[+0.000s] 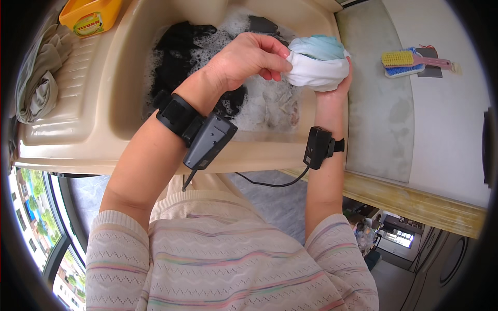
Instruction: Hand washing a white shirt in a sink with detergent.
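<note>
My left hand [253, 58] pinches the edge of a bundled white and pale blue cloth [317, 72] between thumb and fingers. Behind the same bundle, my right hand [344, 83] grips it from the right side and below; most of its fingers are hidden by the fabric. Both hands hold the cloth above the right part of a beige laundry sink [130, 77]. Beneath them lies foamy water [264, 101] with soaked black fabric [171, 58] in it. A pale, crumpled piece under the suds at the basin's right is hard to make out.
A ribbed washboard [83, 83] forms the sink's left side, with grey cloth [42, 85] over its edge and a yellow plastic container [91, 17] behind. To the right, on a white surface, a pink-handled brush [414, 59] overlaps a blue-bristled brush [402, 72]. Both forearms carry strapped, cabled devices.
</note>
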The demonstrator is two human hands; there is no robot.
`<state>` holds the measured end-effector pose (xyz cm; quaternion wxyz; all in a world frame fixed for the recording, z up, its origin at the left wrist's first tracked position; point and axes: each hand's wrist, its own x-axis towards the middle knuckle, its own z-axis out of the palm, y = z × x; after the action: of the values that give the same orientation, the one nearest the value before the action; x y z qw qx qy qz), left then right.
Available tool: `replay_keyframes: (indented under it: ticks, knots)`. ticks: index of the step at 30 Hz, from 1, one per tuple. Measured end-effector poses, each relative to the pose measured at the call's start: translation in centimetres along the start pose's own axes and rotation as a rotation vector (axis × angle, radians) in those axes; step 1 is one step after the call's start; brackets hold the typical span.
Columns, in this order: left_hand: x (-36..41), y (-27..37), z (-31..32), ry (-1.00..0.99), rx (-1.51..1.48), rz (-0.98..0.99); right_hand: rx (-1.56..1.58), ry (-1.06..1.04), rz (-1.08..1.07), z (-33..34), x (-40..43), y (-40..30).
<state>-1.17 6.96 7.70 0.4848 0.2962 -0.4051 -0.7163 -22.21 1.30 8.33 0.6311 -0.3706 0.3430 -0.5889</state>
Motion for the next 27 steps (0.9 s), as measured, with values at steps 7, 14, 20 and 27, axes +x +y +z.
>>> replay_keyframes:
  ticks: [7, 14, 20, 27]
  knots:
    - [0.2, 0.0, -0.9, -0.125, -0.254, -0.042, 0.031, -0.037, 0.012, 0.5, 0.3, -0.2]
    - [0.1, 0.1, -1.5, -0.145, -0.346, -0.053, 0.045, -0.112, 0.018, 0.3, 1.1, 0.0]
    - [0.6, 0.0, -1.6, -0.053, -0.402, -0.252, -0.005, 0.106, 0.006, 1.2, 1.2, -0.4]
    - [0.8, -0.6, -0.7, -0.158, -0.502, -0.398, 0.019, 0.09, 0.11, 4.0, 0.1, 0.3]
